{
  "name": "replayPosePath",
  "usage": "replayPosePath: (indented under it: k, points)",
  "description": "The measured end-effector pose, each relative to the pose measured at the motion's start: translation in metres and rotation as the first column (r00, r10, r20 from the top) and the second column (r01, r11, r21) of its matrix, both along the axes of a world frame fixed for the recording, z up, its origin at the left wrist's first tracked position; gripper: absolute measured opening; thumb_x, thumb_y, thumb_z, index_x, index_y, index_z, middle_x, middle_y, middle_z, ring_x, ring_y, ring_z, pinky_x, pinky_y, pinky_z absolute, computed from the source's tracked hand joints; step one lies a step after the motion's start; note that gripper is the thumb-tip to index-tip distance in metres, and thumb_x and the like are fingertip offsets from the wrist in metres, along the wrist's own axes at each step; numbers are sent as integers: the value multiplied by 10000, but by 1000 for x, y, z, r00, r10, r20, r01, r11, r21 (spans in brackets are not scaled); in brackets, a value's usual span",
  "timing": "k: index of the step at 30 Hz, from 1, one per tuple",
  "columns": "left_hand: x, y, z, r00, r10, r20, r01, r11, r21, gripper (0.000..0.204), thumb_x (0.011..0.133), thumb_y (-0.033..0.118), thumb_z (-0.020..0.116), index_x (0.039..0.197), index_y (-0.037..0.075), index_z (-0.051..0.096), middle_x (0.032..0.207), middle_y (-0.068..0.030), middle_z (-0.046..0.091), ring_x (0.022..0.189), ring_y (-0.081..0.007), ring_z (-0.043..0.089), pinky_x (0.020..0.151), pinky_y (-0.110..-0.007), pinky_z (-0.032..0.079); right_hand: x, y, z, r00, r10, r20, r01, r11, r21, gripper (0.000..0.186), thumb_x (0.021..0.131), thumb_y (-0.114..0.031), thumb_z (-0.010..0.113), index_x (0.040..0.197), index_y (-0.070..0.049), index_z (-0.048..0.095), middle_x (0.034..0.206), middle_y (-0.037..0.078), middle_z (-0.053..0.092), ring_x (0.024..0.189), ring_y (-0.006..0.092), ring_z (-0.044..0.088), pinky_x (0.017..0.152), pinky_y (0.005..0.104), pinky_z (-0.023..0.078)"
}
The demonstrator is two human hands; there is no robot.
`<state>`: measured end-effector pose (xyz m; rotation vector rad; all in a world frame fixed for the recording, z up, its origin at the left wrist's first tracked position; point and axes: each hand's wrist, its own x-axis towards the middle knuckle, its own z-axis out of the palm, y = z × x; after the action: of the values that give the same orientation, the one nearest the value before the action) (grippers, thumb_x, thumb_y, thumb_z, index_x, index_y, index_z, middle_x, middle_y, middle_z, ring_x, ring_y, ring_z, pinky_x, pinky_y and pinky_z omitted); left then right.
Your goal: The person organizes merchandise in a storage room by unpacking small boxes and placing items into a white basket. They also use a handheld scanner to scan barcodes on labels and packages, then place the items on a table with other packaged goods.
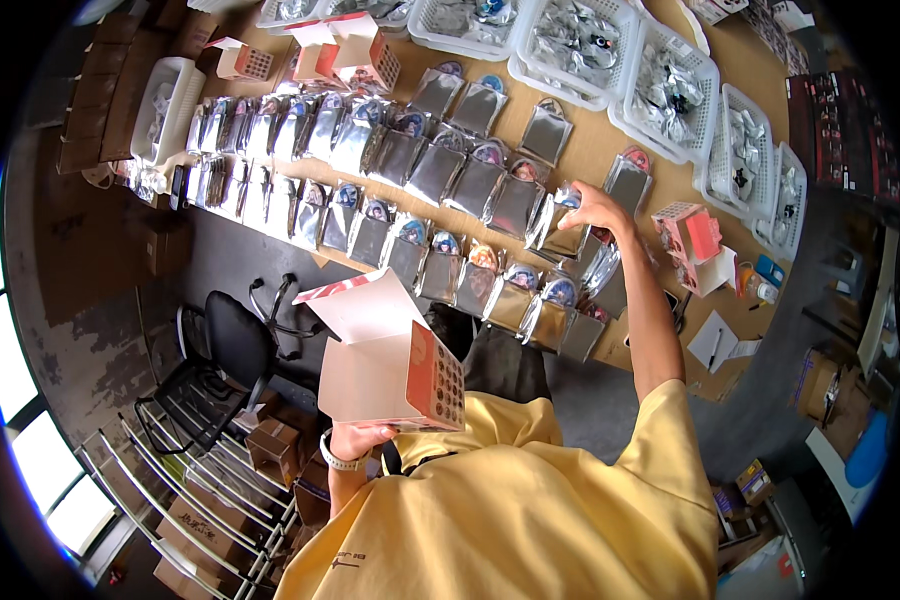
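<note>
My left hand [358, 438] holds an open white-and-red printed cardboard box [390, 365] low in front of my body, its flaps raised and the visible interior bare white. My right hand [592, 212] is stretched over the table, fingers closed on a silver foil packet [560, 228] with a picture top at the right end of the middle rows. Many similar packets [450, 165] lie in overlapping rows across the wooden table [730, 345], some with gold faces, most silver, each with a small colourful printed top.
White plastic baskets [670, 95] of bagged items line the back and right. Printed boxes [692, 240] stand at the right and back left, near a paper with a pen [718, 342]. A black swivel chair [232, 350] and a white metal rack [180, 490] are at the left.
</note>
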<state>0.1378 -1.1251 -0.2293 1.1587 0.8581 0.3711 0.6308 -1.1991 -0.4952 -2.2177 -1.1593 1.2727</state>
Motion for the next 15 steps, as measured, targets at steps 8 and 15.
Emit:
replayPosePath:
  k: [8, 15]
  points:
    - [-16, 5, -14, 988, -152, -29, 153, 987, 44, 506, 756, 288, 853, 1075, -46, 645, 1022, -78, 681, 923, -193, 622, 808, -349, 502, 27, -19, 38, 921, -171, -349, 198, 979, 44, 756, 667, -167, 873, 1275, 51, 480, 931, 57, 665, 865, 105, 644, 779, 273, 500]
    - [45, 14, 11, 986, -82, -146, 91, 994, 55, 1011, 665, 177, 898, 1427, 4, 258, 1339, -127, 460, 1226, -221, 471, 1040, -378, 390, 23, -46, 152, 795, -380, -473, 489, 863, 129, 587, 678, -66, 836, 1166, -38, 510, 1006, 35, 589, 799, 87, 621, 760, 238, 508]
